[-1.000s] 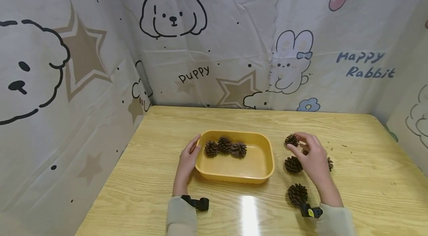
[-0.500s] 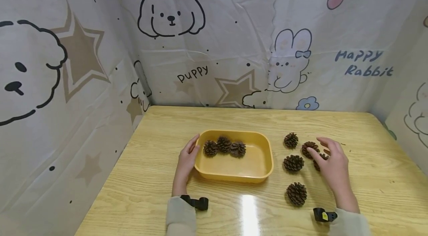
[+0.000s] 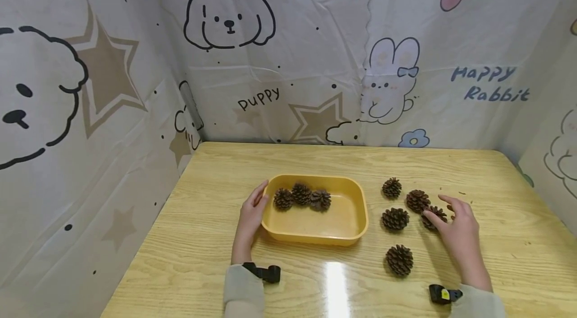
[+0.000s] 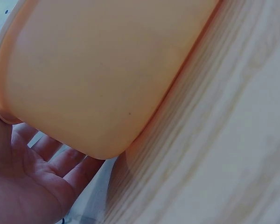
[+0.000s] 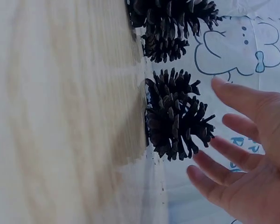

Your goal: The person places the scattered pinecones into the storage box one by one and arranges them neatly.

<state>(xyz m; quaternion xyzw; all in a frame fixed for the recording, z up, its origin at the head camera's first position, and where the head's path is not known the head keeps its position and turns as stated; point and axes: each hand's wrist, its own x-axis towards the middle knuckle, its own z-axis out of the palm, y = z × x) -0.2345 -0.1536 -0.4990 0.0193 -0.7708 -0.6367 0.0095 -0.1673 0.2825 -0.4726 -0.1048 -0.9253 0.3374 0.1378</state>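
A yellow plastic tray (image 3: 315, 235) sits on the table with 3 pine cones (image 3: 301, 194) grouped toward its left back part. My left hand (image 3: 251, 213) rests against the tray's left end; the left wrist view shows the fingers, loosely extended, along its outer wall (image 4: 102, 79). To the right of the tray lie several loose pine cones (image 3: 395, 219). My right hand (image 3: 462, 230) reaches over the rightmost pine cone (image 3: 434, 218), its thumb and fingers spread apart. In the right wrist view that cone (image 5: 177, 121) stands in front of the fingers, with nothing gripped.
The wooden table (image 3: 216, 168) has small brown flecks near its right back part. A cloth backdrop (image 3: 288, 32) with printed drawings hangs behind and at both sides. Nearest the front lies one pine cone (image 3: 399, 260), apart from the others.
My right hand has moved right and toward the front, from beside the back pine cone to the rightmost one. The left hand and the tray stay where they were.
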